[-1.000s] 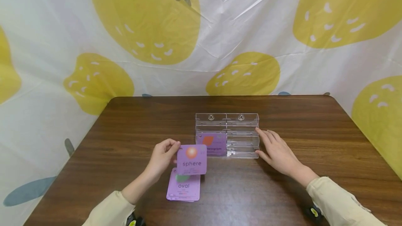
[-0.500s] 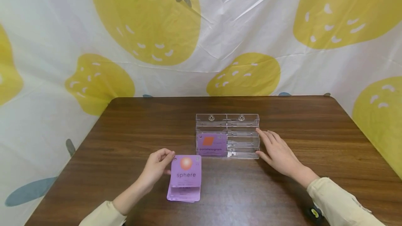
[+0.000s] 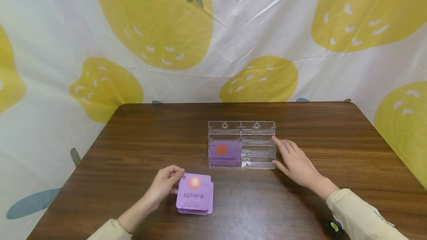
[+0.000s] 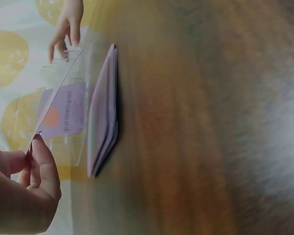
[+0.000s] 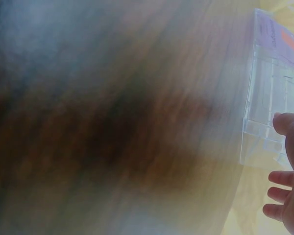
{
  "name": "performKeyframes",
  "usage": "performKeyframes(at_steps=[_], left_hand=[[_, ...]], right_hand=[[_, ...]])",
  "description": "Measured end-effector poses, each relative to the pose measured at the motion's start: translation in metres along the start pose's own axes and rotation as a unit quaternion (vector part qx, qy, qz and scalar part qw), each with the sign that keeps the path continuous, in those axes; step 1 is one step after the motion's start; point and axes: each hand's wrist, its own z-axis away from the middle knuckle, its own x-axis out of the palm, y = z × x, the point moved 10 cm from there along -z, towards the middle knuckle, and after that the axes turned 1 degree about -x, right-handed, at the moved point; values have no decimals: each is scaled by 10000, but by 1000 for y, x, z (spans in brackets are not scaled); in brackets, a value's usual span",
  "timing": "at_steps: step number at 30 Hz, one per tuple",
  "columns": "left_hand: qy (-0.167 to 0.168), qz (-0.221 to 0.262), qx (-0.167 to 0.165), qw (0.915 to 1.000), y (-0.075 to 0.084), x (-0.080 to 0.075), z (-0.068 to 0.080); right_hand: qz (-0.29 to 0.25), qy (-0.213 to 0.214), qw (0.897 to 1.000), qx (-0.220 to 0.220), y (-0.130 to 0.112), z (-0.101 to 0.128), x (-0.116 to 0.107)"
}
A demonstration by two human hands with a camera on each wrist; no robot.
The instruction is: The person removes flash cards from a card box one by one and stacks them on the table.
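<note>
1. Behind the dark wooden table (image 3: 133, 151) hangs a white cloth (image 3: 233, 29) printed with big yellow fruit shapes.
2. On the table, slightly right of centre, stands a clear plastic card holder (image 3: 241, 144) with several slots in two columns.
3. One purple card marked "parallelogram" (image 3: 224, 153) sits upright in the front left slot of the holder.
4. Nearer the person, left of centre, lies a small stack of purple cards (image 3: 196, 207) flat on the wood.
5. The left hand (image 3: 164, 184) pinches the left edge of a purple "sphere" card (image 3: 195, 192) between thumb and curled fingers.
6. That card lies over the stack, tilted, with its held edge raised clear of the cards below, as the left wrist view shows.
7. The right hand (image 3: 293, 162) rests with fingers straight and relaxed against the right end of the holder, touching its side wall and gripping nothing.
8. Both forearms wear pale cream sleeves (image 3: 360, 214).
</note>
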Motion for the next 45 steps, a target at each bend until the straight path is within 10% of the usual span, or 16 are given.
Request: performKeyframes(at_steps=[22, 45], left_hand=[[-85, -856, 93, 9962, -13, 1, -12], [575, -2263, 640, 9702, 1, -9, -9]], right_hand=[[46, -69, 10000, 18, 1, 0, 0], [15, -185, 9998, 77, 1, 0, 2]])
